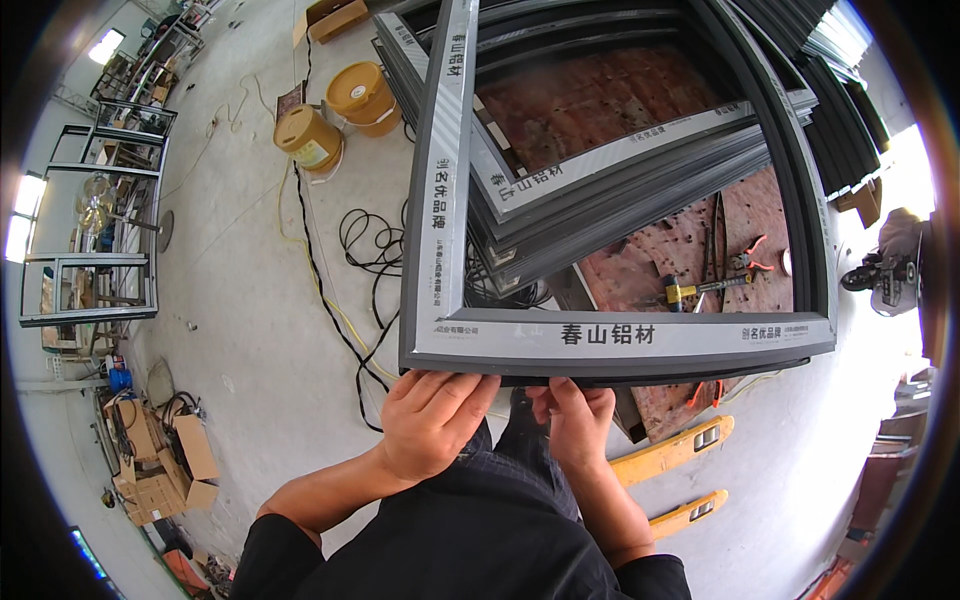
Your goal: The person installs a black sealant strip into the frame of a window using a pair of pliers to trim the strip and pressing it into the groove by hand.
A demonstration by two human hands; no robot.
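Observation:
A grey metal window frame [610,338] with printed protective film stands tilted in front of me, its near bar closest to my body. My left hand [440,420] is closed against the left part of that bar's near edge, fingers bent and fingertips hidden by the bar. To its right my right hand [575,420] is closed in a pinch at the same edge, on a thin black strip [680,377] that runs along the bar's underside. The fingertips are partly hidden. Through the opening shows a stack of similar frames [620,150].
The stack rests on a worn reddish board [740,215] with a yellow-headed hammer [685,291] and red-handled pliers [752,258]. Yellow pallet-jack forks [675,450] lie low at right. Buckets [308,138], black cables [370,240] and cardboard boxes [155,460] are on the left.

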